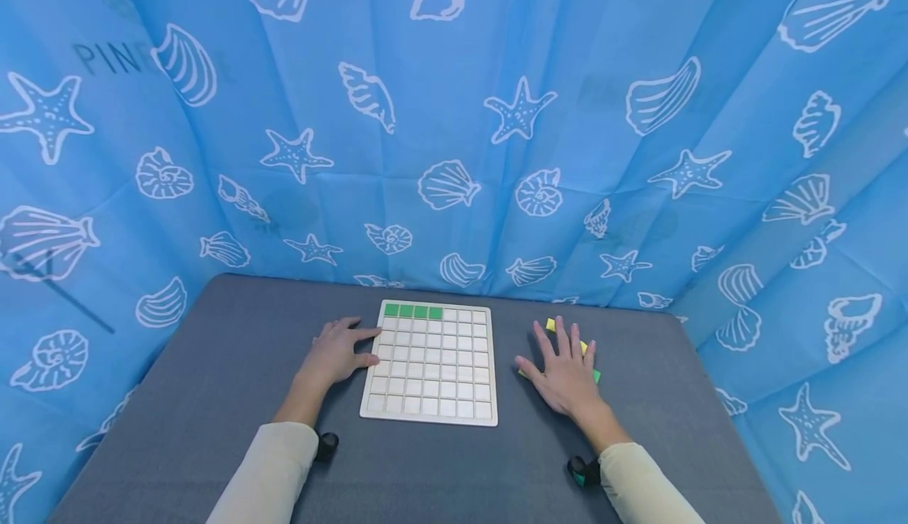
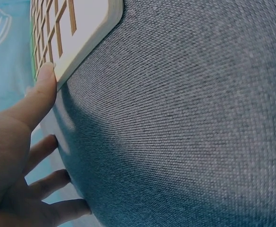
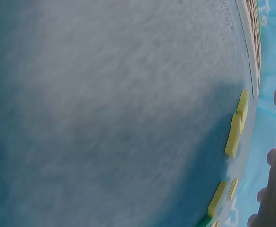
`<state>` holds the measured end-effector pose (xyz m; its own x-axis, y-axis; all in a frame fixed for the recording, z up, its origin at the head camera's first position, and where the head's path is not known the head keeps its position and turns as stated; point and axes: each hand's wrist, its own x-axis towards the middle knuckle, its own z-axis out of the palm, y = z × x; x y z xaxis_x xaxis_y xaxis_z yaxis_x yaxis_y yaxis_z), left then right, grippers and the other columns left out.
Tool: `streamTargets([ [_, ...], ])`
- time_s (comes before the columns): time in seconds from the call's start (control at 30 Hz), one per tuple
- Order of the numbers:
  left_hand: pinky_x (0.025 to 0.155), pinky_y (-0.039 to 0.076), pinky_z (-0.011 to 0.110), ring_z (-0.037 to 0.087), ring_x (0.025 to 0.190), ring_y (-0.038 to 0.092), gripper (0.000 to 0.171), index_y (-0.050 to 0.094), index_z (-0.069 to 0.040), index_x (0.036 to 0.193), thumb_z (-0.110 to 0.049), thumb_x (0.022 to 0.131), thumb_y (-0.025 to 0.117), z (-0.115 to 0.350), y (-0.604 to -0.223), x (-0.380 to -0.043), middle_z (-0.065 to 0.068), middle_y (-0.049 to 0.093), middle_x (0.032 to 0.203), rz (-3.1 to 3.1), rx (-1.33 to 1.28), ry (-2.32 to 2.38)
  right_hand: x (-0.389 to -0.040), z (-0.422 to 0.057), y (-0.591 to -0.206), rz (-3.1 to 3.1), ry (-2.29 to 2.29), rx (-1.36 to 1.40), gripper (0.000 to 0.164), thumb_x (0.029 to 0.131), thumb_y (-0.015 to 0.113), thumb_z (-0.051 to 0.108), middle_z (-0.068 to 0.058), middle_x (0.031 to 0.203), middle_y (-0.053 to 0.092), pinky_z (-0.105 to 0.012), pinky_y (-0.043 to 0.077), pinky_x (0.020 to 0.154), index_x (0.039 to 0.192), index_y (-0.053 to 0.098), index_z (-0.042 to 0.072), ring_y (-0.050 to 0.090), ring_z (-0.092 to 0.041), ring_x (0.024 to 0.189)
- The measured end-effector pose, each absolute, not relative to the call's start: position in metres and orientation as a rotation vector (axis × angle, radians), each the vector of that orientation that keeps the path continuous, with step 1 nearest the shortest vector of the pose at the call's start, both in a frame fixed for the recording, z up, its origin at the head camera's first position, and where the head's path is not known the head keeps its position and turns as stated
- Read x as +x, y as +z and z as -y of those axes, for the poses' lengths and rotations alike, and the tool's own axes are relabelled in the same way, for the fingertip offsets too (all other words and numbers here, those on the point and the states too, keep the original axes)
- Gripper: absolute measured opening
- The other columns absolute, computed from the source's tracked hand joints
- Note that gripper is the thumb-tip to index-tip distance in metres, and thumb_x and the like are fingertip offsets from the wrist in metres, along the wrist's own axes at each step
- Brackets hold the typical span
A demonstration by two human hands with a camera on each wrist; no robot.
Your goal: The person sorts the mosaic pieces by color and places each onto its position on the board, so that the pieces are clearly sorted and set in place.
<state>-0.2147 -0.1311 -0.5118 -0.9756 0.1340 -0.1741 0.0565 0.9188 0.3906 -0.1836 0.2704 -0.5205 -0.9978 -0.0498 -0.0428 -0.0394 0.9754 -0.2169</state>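
A pale wooden grid board lies flat on the table, with several green tiles side by side at the left of its far row. Against the board's left edge rests my left hand; its thumb touches the rim and the other fingers are spread. My right hand is held palm down over loose tiles right of the board, fingers extended and apart. Yellow tiles and a green tile show around and below it. The hand hides part of this group, and it grips nothing that I can see.
A grey cloth-covered table carries everything. Behind it and at both sides hangs a blue curtain with white shell and starfish prints. A black band sits on the left wrist, another on the right.
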Motion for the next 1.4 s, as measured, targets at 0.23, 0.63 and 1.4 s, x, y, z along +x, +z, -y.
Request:
streamTargets([
  [0.23, 0.113, 0.029, 0.077, 0.053, 0.149, 0.030, 0.061, 0.056, -0.028, 0.148, -0.039, 0.092, 0.075, 0.131, -0.509, -0.214, 0.021, 0.037, 0.162, -2.881, 0.140, 0.570, -0.179, -0.290, -0.521, -3.059, -0.414, -0.046, 0.085, 0.101, 0.039, 0.070, -0.026, 0.171, 0.002, -0.078, -0.004, 0.119, 0.165, 0.019, 0.017, -0.002, -0.055, 0.156],
  [0.63, 0.113, 0.028, 0.077, 0.053, 0.150, 0.028, 0.061, 0.056, -0.028, 0.148, -0.039, 0.092, 0.075, 0.130, -0.509, -0.215, 0.021, 0.036, 0.163, -2.873, 0.138, 0.572, -0.168, -0.324, -0.519, -3.029, -0.530, -0.024, 0.085, 0.102, 0.039, 0.067, -0.031, 0.169, 0.000, -0.080, -0.004, 0.117, 0.165, 0.016, 0.015, -0.002, -0.058, 0.154],
  [1.4, 0.113, 0.028, 0.078, 0.055, 0.149, 0.029, 0.061, 0.056, -0.027, 0.148, -0.039, 0.092, 0.075, 0.130, -0.508, -0.212, 0.022, 0.037, 0.162, -2.874, 0.150, 0.585, -0.156, -0.362, -0.524, -3.027, -0.769, -0.010, 0.058, 0.108, 0.051, 0.036, -0.032, 0.158, 0.036, -0.072, 0.027, 0.117, 0.152, 0.042, 0.000, 0.030, -0.055, 0.147],
])
